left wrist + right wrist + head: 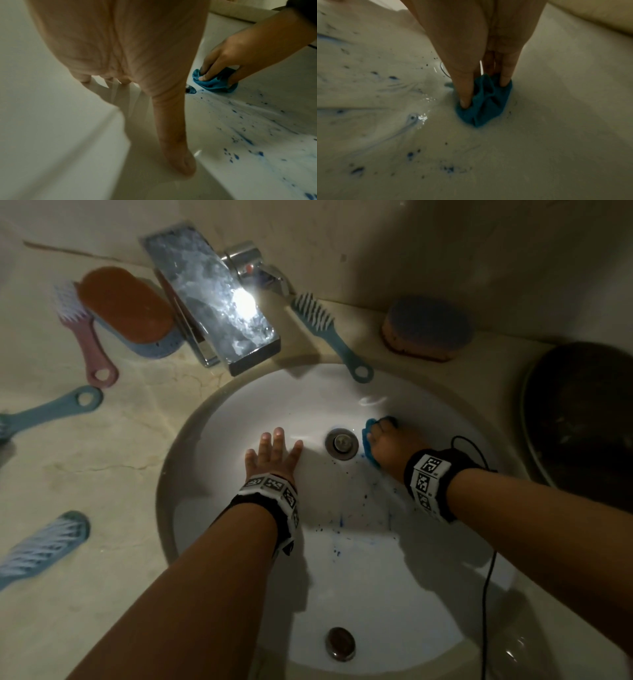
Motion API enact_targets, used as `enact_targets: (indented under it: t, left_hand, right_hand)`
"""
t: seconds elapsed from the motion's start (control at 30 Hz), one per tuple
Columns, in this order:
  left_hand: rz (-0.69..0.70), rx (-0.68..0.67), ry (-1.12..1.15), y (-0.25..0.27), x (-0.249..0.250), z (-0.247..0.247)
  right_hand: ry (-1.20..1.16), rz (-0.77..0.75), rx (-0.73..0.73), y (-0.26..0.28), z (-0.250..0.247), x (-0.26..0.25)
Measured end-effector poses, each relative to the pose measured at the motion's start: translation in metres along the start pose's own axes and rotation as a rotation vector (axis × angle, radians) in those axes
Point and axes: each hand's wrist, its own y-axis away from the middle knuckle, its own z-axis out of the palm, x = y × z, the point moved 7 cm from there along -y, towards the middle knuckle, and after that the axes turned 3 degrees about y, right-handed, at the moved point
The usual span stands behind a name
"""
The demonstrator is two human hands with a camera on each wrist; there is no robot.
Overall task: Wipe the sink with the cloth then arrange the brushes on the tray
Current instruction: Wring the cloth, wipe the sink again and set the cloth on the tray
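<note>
In the head view my right hand [378, 436] pinches a crumpled blue cloth [369, 451] and presses it on the white sink [267, 392] just right of the metal drain [341, 442]. The right wrist view shows the thumb and fingers dug into the cloth [485, 106]. My left hand [274, 448] lies flat with spread fingers on the basin left of the drain and holds nothing. Blue splatter [339, 522] marks the basin nearer to me. Brushes lie on the counter: pink [89, 340], orange-backed [128, 308], teal [327, 332], and two blue ones [51, 412] [42, 546].
A chrome faucet [212, 299] juts over the sink's far rim. An orange and purple sponge-like brush [426, 328] sits at the back right. A dark round tray [582, 422] stands right of the sink. A black cable [488, 577] hangs from my right wrist.
</note>
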Motion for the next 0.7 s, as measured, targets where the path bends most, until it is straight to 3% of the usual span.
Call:
enact_targets:
  t: [0.17,0.3,0.57,0.7]
  left_hand:
    - [-0.002,-0.002,0.002,0.002,0.000,-0.003]
    - [0.003,0.005,0.006,0.000,0.000,-0.001]
    - [0.001,-0.004,0.012,0.001,0.001,-0.002]
    - [-0.002,-0.013,0.000,0.000,0.001,-0.002]
  right_hand:
    - [0.184,0.104,-0.133,0.017,0.003,0.013]
    - [0.243,0.029,-0.125,0.018,0.008,0.015]
    - [-0.052,-0.183,0.138,0.020,-0.013,-0.017]
    - [-0.392,-0.221,0.257,0.014,-0.021,-0.018]
